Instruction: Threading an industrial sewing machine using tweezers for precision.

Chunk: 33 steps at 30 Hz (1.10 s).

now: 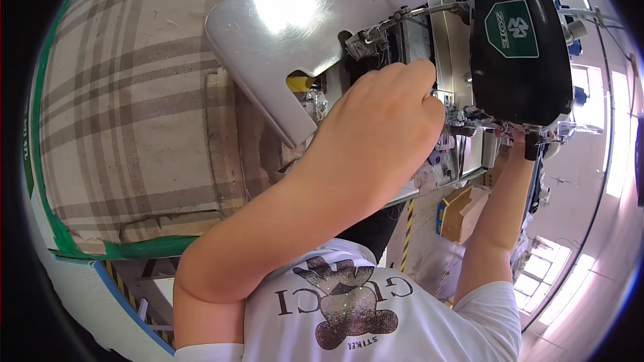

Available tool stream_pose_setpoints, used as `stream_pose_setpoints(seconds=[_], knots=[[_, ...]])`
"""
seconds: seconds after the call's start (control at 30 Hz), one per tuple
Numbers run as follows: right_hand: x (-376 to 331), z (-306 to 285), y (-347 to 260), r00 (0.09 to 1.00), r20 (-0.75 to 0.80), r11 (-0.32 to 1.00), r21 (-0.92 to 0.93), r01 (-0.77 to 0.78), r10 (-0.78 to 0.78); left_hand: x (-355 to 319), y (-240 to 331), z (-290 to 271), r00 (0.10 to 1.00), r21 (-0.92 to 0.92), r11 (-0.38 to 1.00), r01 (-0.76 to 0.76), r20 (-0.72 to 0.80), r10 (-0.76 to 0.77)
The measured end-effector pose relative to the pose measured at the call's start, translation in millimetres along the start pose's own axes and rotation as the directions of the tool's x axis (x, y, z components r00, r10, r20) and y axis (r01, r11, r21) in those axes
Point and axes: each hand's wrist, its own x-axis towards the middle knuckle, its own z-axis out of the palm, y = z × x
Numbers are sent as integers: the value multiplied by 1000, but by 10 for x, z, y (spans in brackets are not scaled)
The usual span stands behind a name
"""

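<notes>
L hand (386, 117) curled, fingertips in sewing machine (513, 47) needle area; R hand (520, 137) under machine's right edge, grip can't tell.

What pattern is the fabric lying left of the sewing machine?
Beige with grey-brown plaid stripes; the fabric shows best in the head view, beside the sewing machine.

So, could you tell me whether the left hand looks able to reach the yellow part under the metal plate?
Probably yes: the left hand is already beside the yellow part, which shows through the metal plate's cutout, with nothing between them.
</notes>
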Motion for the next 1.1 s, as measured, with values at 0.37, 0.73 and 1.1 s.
stream_pose_setpoints(seconds=[0.37, 0.73, 1.1], knots=[[153, 85, 28, 999, 31, 1000, -15, -12, 13, -7, 18, -4, 1000, 59, 998, 15, 21, -16], [-202, -145, 395, 985, 82, 987, -62, -150, 154, -3, 24, -39, 999, 58, 998, 32, 33, -34], [190, 197, 245, 996, 69, 999, 5, -51, 51, -15, -7, -27, 998, 37, 999, 28, 49, -30]])
